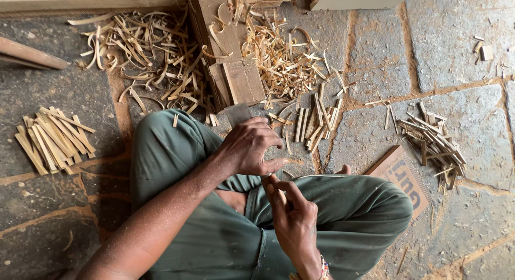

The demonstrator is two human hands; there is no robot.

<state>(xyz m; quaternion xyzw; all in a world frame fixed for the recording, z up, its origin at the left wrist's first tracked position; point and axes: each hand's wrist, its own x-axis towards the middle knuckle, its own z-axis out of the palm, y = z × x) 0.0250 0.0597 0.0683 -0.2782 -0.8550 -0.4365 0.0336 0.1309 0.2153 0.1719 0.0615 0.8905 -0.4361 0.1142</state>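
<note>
A flat brown cardboard piece [401, 175] with dark printed lettering lies on the stone floor [472, 124] at four o'clock, beside the knee.

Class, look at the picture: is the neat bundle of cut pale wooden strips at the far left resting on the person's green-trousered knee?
No: the bundle of cut pale wooden strips lies on the grey stone floor, apart from the green-trousered knee.

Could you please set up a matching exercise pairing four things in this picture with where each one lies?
Things:
1. flat stick stack
2. curled shavings
3. cardboard piece
4. wooden block

Places:
A. beside the person's right knee
B. far left on the stone floor
C. straight ahead of the knees, among the shavings
D. spread at top, left of the block

Pairs: 1-B, 2-D, 3-A, 4-C
</note>
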